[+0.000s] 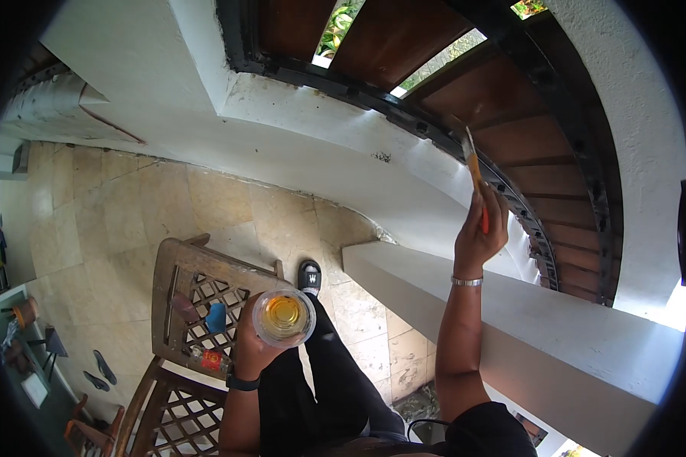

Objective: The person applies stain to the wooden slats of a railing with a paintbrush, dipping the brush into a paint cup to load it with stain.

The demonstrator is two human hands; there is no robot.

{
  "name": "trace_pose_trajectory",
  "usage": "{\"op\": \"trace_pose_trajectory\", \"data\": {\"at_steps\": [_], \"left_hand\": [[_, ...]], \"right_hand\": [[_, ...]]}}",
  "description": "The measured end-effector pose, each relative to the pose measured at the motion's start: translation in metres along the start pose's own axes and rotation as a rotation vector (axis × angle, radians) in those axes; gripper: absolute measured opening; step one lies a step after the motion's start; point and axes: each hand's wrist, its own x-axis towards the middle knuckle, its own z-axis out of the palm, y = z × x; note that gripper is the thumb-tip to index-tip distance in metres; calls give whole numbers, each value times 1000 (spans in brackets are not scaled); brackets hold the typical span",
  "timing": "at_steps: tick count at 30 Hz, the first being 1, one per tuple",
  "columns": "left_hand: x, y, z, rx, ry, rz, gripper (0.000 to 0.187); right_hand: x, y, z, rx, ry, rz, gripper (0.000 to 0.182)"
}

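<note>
My right hand (482, 232) is raised and grips a paintbrush (472, 169) with an orange handle; its bristle end points up at the dark brown wooden slats (511, 126) of a window shutter. My left hand (253, 344) holds a clear plastic cup (283, 317) of amber liquid at waist height. A silver bracelet (466, 281) circles my right wrist and a dark watch (242, 381) my left.
I stand high above a tiled floor (122, 221). A wooden lattice chair (198, 305) stands below to the left with small items on its seat. A white ledge (526, 320) runs under my right arm. Sandals (99, 372) lie on the floor at the left.
</note>
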Motion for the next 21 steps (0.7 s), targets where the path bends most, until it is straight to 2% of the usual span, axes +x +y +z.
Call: {"op": "trace_pose_trajectory", "data": {"at_steps": [3, 4, 7, 9, 14, 15, 19, 21], "left_hand": [[1, 3, -2, 1, -9, 2, 68], [2, 4, -1, 1, -12, 0, 68], [4, 10, 2, -37, -16, -15, 67], [6, 15, 4, -1, -13, 6, 67], [3, 9, 10, 31, -26, 21, 67], [2, 6, 11, 42, -23, 27, 67], [2, 6, 11, 17, -22, -12, 67], [2, 1, 12, 54, -31, 8, 68]], "right_hand": [[-15, -5, -12, -18, 94, 72, 18], [-17, -6, -9, 33, 177, 42, 18], [-14, -19, 10, 42, 221, 68, 19], [-16, -33, 31, 49, 205, 10, 22], [-25, -47, 44, 244, -4, -138, 29], [-18, -45, 40, 244, -4, -137, 29], [27, -34, 14, 93, 218, -284, 30], [31, -37, 10, 83, 209, -305, 31]]}}
